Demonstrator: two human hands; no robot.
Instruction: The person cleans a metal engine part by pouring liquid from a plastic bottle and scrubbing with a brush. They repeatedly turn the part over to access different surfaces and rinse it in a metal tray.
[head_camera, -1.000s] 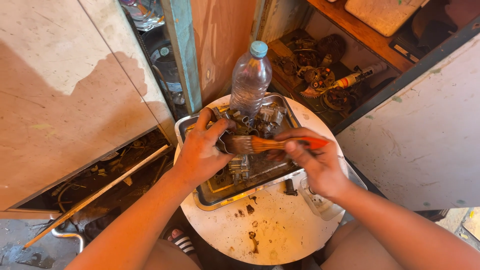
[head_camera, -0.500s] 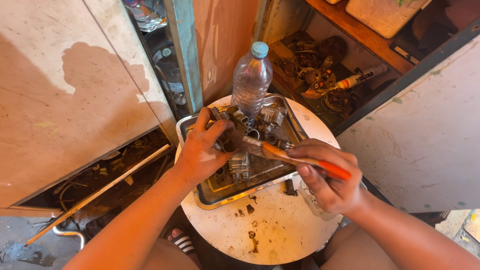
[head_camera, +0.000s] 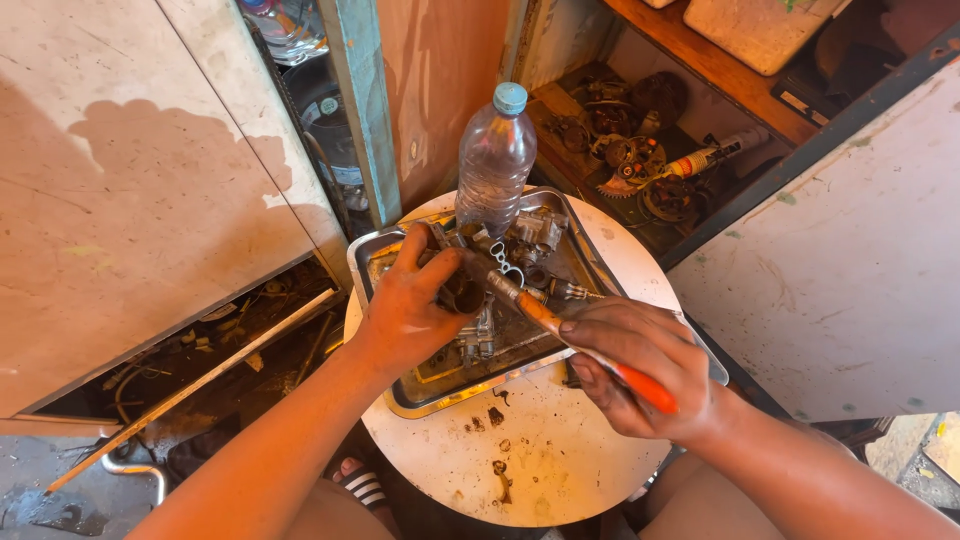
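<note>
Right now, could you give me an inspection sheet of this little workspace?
Surface: round white table, stained, with bits of grime.
Job's things: metal tray holding greasy engine parts; orange-handled brush, tip at a small part.
Clutter: plastic bottle at the tray's far edge.
Grippers: left hand grips the small part; right hand holds the brush.
Cables: nothing seen.
Surroundings: shelf of old parts behind; worn panels at the sides.
</note>
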